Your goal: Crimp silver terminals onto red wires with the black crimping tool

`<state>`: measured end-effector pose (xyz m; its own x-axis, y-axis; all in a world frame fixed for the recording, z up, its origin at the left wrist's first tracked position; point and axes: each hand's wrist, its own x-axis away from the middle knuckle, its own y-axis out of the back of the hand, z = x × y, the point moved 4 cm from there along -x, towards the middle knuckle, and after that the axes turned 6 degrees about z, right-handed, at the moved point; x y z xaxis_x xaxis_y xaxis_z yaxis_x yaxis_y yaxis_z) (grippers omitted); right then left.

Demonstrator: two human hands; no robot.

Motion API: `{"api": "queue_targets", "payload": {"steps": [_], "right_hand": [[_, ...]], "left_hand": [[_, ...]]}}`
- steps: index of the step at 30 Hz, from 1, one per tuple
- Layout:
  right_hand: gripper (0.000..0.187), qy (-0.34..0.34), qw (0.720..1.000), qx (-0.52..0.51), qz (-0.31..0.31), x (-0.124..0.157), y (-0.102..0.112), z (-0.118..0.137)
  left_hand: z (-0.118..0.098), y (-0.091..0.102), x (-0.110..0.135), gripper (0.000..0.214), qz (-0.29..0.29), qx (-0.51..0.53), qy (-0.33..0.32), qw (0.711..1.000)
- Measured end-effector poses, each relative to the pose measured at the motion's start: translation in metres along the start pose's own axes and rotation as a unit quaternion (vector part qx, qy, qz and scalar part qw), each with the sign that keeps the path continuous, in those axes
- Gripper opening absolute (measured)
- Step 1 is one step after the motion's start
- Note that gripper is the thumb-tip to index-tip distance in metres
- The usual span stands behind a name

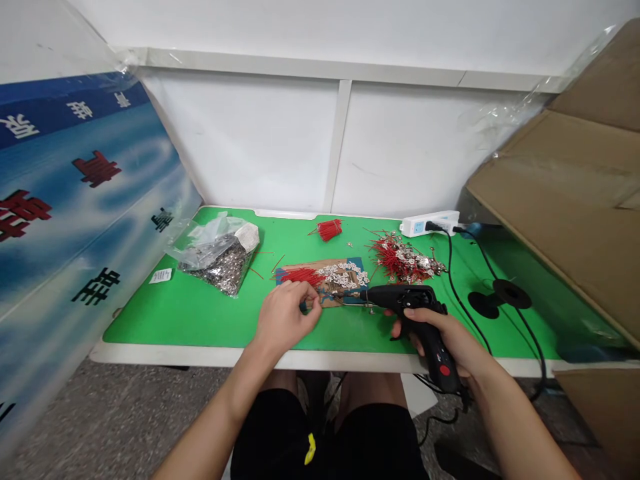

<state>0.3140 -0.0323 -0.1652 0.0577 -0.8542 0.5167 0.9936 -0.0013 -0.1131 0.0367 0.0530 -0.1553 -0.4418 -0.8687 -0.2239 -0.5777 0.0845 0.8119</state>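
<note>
My right hand (440,330) is wrapped round the grip of a black soldering gun (411,303), whose tip points left at a brown and blue work board (334,280) on the green table (200,313). On the board lie red wires (300,275) and a row of small metal terminals (345,273). My left hand (286,313) rests at the board's near left edge with fingers pinched together; what they pinch is too small to make out.
A plastic bag of metal parts (220,252) lies at the left. A small red wire bundle (329,229), a pile of wired terminals (406,259), a white power strip (430,223) and a black spool (500,297) sit behind and right. Cardboard (565,193) leans at right.
</note>
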Motion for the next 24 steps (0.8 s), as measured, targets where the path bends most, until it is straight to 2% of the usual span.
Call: {"api": "queue_targets", "payload": {"steps": [9,18,24], "right_hand": [[0.046,-0.010,1.000,-0.001,-0.012,-0.0005,0.0003,-0.0011],[0.041,-0.030,0.999,-0.038,0.003,-0.0031,0.0016,0.0003],[0.043,-0.019,0.999,-0.025,0.000,-0.0048,0.0036,-0.0030]], "left_hand": [[0.0003,0.0005,0.0001,0.006,0.008,-0.004,0.006,1.000],[-0.0003,0.0004,-0.0012,0.007,0.014,-0.010,-0.002,1.000],[-0.0005,0.0003,-0.0012,0.008,0.015,-0.009,-0.001,1.000]]}}
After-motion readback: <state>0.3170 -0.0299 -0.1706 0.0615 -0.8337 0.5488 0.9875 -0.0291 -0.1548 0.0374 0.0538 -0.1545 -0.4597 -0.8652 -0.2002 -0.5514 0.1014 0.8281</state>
